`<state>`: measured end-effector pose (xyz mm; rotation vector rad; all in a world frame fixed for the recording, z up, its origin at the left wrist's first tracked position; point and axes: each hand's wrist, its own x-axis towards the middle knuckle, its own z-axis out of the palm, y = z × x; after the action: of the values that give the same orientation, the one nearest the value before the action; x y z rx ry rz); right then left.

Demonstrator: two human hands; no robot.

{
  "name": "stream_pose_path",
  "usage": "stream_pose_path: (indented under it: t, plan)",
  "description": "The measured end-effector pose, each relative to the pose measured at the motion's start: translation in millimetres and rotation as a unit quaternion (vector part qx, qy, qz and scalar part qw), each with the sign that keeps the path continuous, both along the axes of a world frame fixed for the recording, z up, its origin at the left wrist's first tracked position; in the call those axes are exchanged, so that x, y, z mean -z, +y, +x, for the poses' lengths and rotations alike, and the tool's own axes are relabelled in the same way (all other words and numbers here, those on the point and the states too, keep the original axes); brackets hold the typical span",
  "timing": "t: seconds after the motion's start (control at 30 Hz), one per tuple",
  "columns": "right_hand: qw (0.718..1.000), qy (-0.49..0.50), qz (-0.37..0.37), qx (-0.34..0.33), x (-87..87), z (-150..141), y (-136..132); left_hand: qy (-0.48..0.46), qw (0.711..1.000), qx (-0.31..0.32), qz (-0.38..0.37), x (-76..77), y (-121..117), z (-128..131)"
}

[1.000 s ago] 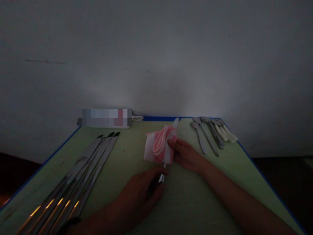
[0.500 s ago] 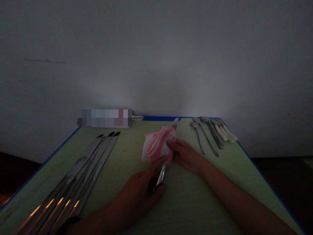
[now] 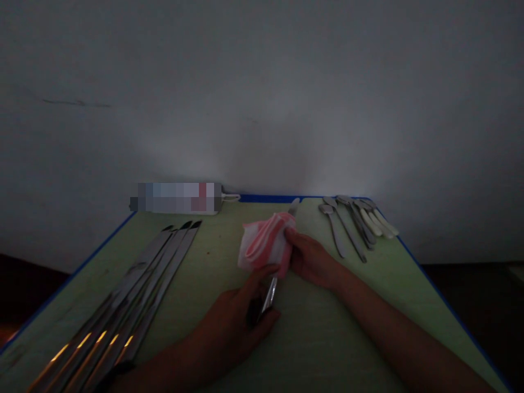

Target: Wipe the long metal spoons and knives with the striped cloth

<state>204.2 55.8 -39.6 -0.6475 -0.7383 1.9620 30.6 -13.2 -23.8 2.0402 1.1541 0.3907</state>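
Observation:
A table knife [image 3: 270,293] points away from me over the middle of the table, with its handle toward me. My left hand [image 3: 245,311] is closed around the handle. A pink and white striped cloth [image 3: 268,240] is wrapped about the blade, and only the blade's rounded tip shows beyond it. My right hand [image 3: 309,254] pinches the cloth from the right side, thumb on top. The middle of the blade is hidden under the cloth. The left index finger reaches the cloth's near edge.
Several table knives [image 3: 151,284] lie side by side at the left. Several spoons [image 3: 338,234] and some white-handled cutlery [image 3: 382,225] lie at the back right. A pixelated white object [image 3: 184,212] with a loop stands at the back left, near the wall [image 3: 262,98].
My right hand's thumb and fingers have shifted slightly on the cloth, toward its upper right edge. The left hand and knife have hardly moved.

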Motion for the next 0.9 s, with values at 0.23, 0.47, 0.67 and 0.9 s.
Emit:
stream_pose_path:
  t: [0.23, 0.47, 0.67, 0.9]
  plan:
    - [0.992, 0.063, -0.053, 0.096, -1.6, -2.1, 5.7, -0.020, 1.000, -0.001, -0.005, 1.8, 0.2, -0.4]
    - [0.991, 0.075, -0.082, 0.080, -1.8, 2.0, 8.0, -0.021, 1.000, 0.003, 0.007, 6.7, -0.9, -2.7]
    - [0.997, 0.052, -0.030, 0.041, 1.6, 1.4, 4.9, -0.005, 1.000, 0.001, 0.010, 4.8, -2.9, -2.5]
    - [0.999, 0.046, -0.016, 0.019, 4.9, 2.9, 6.2, -0.007, 1.000, 0.007, -0.004, 6.9, -2.2, -2.1]
